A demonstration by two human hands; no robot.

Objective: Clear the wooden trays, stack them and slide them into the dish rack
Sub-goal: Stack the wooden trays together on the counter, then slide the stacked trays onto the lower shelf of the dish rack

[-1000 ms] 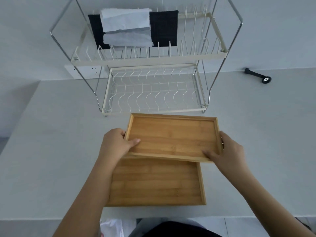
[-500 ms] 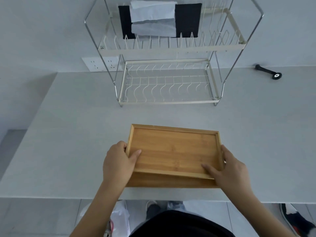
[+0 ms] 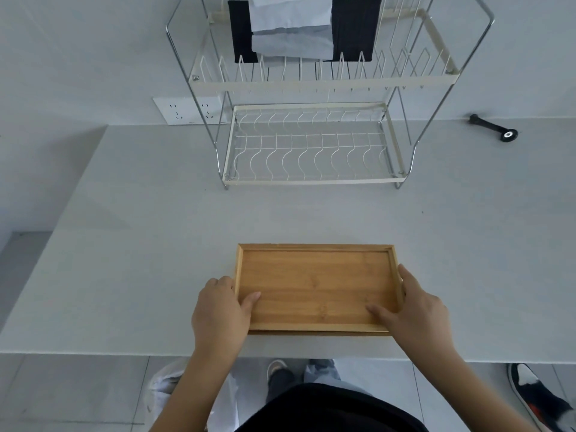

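Note:
Two wooden trays lie stacked near the front edge of the grey counter. The top tray (image 3: 314, 286) covers the bottom tray (image 3: 318, 333) almost fully; only a thin strip of the lower one shows along the near edge. My left hand (image 3: 219, 310) grips the top tray's left rim, thumb resting inside it. My right hand (image 3: 411, 307) grips its right rim, thumb inside as well. Both trays hold nothing. The two-tier wire dish rack (image 3: 311, 182) stands farther back on the counter, its lower shelf bare.
Black and grey cloths (image 3: 299, 29) hang on the rack's upper tier. A black handled tool (image 3: 495, 127) lies at the back right of the counter. A wall socket (image 3: 187, 110) sits behind the rack's left leg. Below the counter edge are my dark clothing and a shoe (image 3: 536, 391).
The top tray has come back toward me and down onto the lower tray, so the two now line up. Both hands kept their hold on its sides.

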